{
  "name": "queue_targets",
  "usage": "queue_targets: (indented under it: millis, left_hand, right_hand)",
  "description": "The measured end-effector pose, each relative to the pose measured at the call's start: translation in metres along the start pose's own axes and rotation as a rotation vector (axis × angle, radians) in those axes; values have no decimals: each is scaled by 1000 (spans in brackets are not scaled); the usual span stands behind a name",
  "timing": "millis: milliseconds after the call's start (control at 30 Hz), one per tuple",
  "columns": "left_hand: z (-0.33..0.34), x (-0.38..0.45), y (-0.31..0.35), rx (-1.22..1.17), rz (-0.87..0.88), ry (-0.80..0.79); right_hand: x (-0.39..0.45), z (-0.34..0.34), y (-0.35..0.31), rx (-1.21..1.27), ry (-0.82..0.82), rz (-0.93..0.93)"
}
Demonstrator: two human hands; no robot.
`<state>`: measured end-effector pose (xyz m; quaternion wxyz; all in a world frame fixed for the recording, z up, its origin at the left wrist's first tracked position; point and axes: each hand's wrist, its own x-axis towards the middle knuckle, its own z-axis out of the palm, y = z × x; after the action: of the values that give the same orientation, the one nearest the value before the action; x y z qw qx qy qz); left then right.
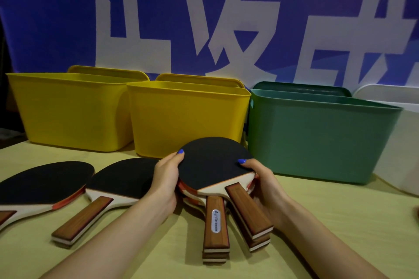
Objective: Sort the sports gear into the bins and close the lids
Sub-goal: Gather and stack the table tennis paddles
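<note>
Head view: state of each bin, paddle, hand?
Left yellow bin: open, lid behind.
Middle yellow bin: open, lid behind.
Green bin: open, lid behind.
White bin: cropped, unclear.
Paddle stack: gripped both sides.
Two loose paddles: flat on table.
Left hand: gripping stack.
Right hand: gripping stack.

four bins [188, 118], several stacked paddles [215, 165], two hands [166, 174]

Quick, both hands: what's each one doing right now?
Left hand: grips the stack of paddles on its left edge.
Right hand: grips the same stack's right edge.
</note>
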<state>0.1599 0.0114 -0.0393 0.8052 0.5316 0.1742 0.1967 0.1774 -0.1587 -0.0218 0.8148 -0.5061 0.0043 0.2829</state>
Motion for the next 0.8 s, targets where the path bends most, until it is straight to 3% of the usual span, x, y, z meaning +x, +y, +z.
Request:
queue_targets:
  millis: [233,500,633,800]
  left_hand:
    - [2,-1,0,-33,22,-12]
    - [2,3,0,34,-36,-31]
    - [2,5,4,218,4,-43]
    - [-14,0,9,705,345,116]
  right_hand:
    - [2,1,5,32,-81,-33]
    - [13,0,10,60,3,-96]
    - [16,-1,9,57,17,-106]
    - [15,2,8,29,44,-94]
